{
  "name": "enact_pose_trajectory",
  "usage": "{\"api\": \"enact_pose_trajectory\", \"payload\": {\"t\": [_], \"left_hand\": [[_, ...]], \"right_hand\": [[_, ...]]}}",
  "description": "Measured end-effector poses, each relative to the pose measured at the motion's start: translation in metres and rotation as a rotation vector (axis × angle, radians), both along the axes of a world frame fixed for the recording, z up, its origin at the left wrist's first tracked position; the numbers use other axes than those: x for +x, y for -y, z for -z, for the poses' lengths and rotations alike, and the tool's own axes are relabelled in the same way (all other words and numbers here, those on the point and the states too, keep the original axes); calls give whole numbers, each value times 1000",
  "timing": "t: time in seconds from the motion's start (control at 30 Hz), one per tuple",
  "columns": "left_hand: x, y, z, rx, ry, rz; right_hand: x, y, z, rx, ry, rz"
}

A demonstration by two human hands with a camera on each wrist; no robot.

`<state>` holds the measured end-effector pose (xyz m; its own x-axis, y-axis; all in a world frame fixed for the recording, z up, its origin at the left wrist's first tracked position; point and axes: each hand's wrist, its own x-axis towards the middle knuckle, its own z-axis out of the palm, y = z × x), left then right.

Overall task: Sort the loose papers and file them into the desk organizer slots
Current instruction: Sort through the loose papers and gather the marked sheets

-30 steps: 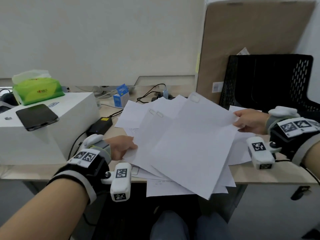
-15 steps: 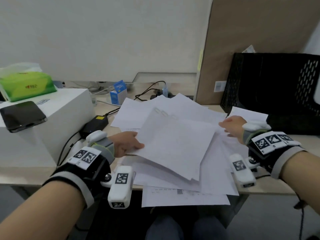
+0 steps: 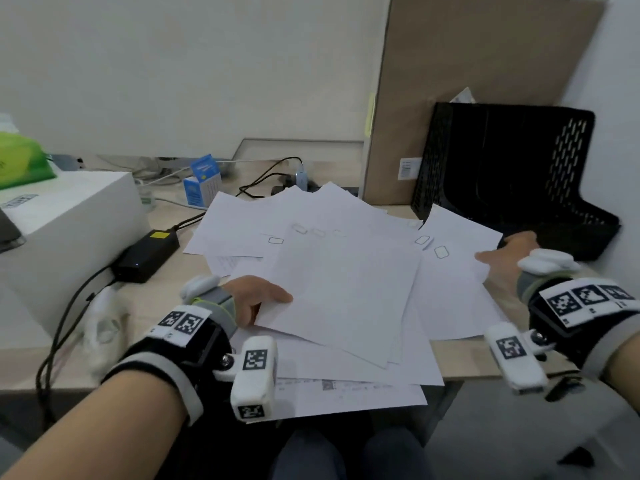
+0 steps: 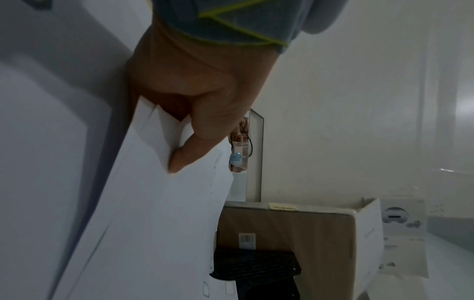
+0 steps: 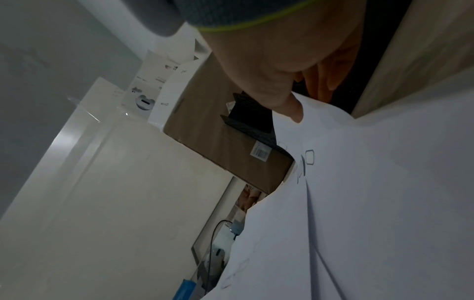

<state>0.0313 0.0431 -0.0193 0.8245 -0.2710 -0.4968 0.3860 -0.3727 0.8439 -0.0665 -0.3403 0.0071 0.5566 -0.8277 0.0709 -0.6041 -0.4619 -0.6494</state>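
Several loose white papers [image 3: 346,289] lie fanned over the middle of the desk, some overhanging its front edge. My left hand [image 3: 259,299] pinches the left edge of the top sheets [image 4: 159,182], thumb on top and fingers beneath. My right hand [image 3: 509,252] holds the right edge of a sheet [image 5: 359,162], with its thumb on the paper and its fingers behind the edge. The black mesh desk organizer [image 3: 519,174] stands at the back right, just beyond my right hand; its slots look dark and I cannot tell what they hold.
A large white box [image 3: 69,230] fills the left side, with a black power adapter [image 3: 149,251] and cables beside it. A small blue carton [image 3: 202,181] stands behind the papers. A brown cardboard panel [image 3: 467,81] leans against the wall behind the organizer.
The raised sheets have come down and now lie flatter over the pile. My right hand has moved right, toward the organizer. My left hand keeps its grip at the left edge.
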Motion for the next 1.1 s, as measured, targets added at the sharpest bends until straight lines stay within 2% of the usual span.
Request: {"api": "enact_pose_trajectory", "payload": {"t": [0.23,0.33,0.53,0.63,0.8,0.87,0.97,1.1], "left_hand": [[-3,-1,1,6,26,19],[11,-3,17,20,8,17],[-2,-2,6,8,71,-45],[3,-3,13,4,105,-63],[1,-1,8,-39,69,-89],[2,0,7,-63,56,-87],[5,0,9,-101,51,-94],[7,-1,11,-139,60,-81]], "right_hand": [[-4,3,-1,0,-62,-116],[-4,-3,-2,-67,-52,-116],[4,-23,-14,-28,120,6],[3,-36,-16,-130,193,67],[5,-57,-19,-289,352,-58],[9,-65,-17,-246,396,-160],[15,-77,-11,-68,295,-264],[19,-90,-2,185,177,-263]]}}
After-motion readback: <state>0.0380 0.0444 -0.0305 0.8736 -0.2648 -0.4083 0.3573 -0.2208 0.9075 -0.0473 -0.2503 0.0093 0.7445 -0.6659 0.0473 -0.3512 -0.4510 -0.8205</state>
